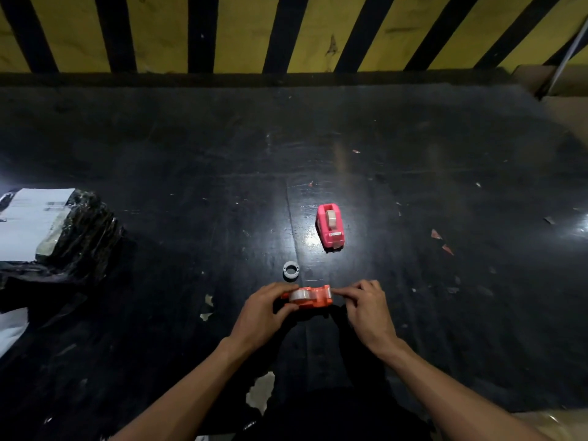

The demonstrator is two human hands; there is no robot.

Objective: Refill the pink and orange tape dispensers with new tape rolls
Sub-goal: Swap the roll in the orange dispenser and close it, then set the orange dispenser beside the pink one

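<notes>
The orange tape dispenser [318, 299] lies near the table's front, with a clear tape roll [302, 295] seated in it. My left hand [265, 313] grips its left end around the roll. At the dispenser's right end, my right hand [366, 305] has its fingertips pinched. The pink tape dispenser [331, 226] stands upright farther back and to the right, a tape roll showing in its top. A small white empty core [291, 271] lies on the table just behind my left hand.
A black plastic-wrapped parcel with a white label [57, 230] sits at the left edge. Small paper scraps [440, 240] lie scattered on the black table [191, 154]. A yellow-and-black striped wall [286, 33] closes the back. Cardboard [566, 100] is at the far right.
</notes>
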